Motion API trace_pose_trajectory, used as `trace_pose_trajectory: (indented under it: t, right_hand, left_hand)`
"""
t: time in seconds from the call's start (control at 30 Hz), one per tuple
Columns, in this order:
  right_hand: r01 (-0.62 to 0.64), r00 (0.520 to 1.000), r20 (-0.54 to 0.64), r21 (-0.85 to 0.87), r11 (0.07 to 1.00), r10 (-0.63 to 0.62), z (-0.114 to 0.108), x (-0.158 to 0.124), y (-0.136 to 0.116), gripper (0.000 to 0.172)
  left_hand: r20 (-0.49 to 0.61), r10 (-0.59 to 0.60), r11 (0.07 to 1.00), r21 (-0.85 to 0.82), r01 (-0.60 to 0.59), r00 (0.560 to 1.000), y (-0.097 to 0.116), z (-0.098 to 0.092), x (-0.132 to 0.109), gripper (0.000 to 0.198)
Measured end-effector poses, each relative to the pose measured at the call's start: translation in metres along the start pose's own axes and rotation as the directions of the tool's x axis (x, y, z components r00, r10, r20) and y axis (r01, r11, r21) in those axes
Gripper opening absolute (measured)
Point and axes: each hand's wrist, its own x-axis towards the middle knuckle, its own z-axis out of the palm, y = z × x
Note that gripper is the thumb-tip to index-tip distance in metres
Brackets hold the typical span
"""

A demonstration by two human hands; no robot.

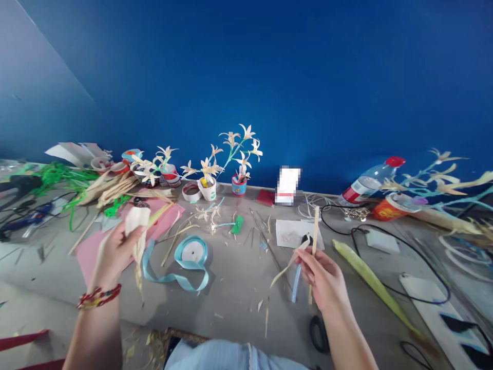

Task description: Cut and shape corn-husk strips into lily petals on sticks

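Note:
My left hand (118, 246) pinches a pale dried corn husk (139, 241), its narrow tail hanging down over a pink paper sheet (87, 257). In my right hand (323, 277) is an upright thin wooden stick (316, 226). A thin husk strip (283, 270) trails leftward from the same fingers, and a short light-blue strip (296, 285) hangs below them; how these are gripped is partly hidden. Between the hands lies a roll of light-blue ribbon (192, 250) with a loose, curling end. Black scissor handles (318, 331) show under my right wrist.
Husk flowers stand in a white cup (208, 190) and a blue-red tin (239, 186) along the wall. To the right are a plastic bottle (364, 187), a green husk (370, 277), a black cable (416, 299) and a power strip (442, 318). Green twine (61, 177) heaps at left.

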Motion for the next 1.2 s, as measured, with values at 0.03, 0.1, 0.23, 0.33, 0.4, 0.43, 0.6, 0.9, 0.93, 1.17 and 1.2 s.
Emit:
trace_pose_trajectory:
  t: [0.03,0.1,0.23,0.33,0.4,0.43,0.6,0.9,0.93,1.17,1.2]
  right_hand:
    - [-0.015,1.0,0.023,0.015,1.0,0.015,0.003,-0.002,-0.001,0.04]
    - [-0.032,0.998,0.056,0.032,0.999,0.031,0.008,-0.006,-0.001,0.039]
    - [-0.008,0.989,0.148,-0.04,0.999,0.014,0.013,-0.016,-0.004,0.037]
    - [0.078,0.946,0.324,-0.203,0.976,-0.008,0.018,-0.021,-0.007,0.032]
    - [0.151,0.885,0.466,-0.29,0.945,0.002,0.024,-0.022,-0.01,0.03]
    - [0.189,0.848,0.53,-0.316,0.93,0.008,0.028,-0.023,-0.011,0.028]
    - [0.352,0.728,0.685,-0.41,0.841,0.029,0.038,-0.024,-0.016,0.021]
    - [0.117,0.733,0.665,-0.331,0.936,0.143,0.023,-0.013,-0.024,0.022]
    - [0.005,0.744,0.651,-0.231,0.973,0.151,0.021,-0.009,-0.023,0.027]
    - [-0.377,0.87,0.434,0.279,0.883,0.235,0.026,-0.016,-0.005,0.02]
    - [-0.396,0.849,0.464,0.244,0.885,0.252,0.029,-0.022,-0.002,0.023]
  left_hand:
    - [0.043,-0.021,0.995,0.103,0.016,0.999,-0.01,0.001,0.007,0.025]
    - [0.102,-0.048,0.97,0.24,0.022,0.994,-0.02,0.007,0.016,0.03]
    - [0.121,0.082,0.875,0.467,-0.13,0.989,0.004,0.031,-0.004,0.039]
    - [0.246,0.303,0.933,0.12,-0.339,0.921,0.052,0.057,-0.044,0.027]
    - [0.434,0.415,0.909,-0.173,-0.378,0.799,0.085,0.078,-0.068,0.023]
    - [0.501,0.452,0.891,-0.282,-0.354,0.738,0.099,0.088,-0.077,0.024]
    - [0.7,0.409,0.885,-0.461,-0.067,0.586,0.129,0.124,-0.087,0.024]
    - [0.849,0.318,0.904,-0.406,0.137,0.422,0.121,0.121,-0.086,0.013]
    - [0.852,0.295,0.883,-0.416,0.218,0.433,0.122,0.121,-0.089,0.014]
    - [0.773,0.292,0.632,-0.598,0.493,0.563,0.127,0.134,-0.11,0.028]
    - [0.78,0.286,0.649,-0.585,0.486,0.557,0.128,0.137,-0.113,0.028]
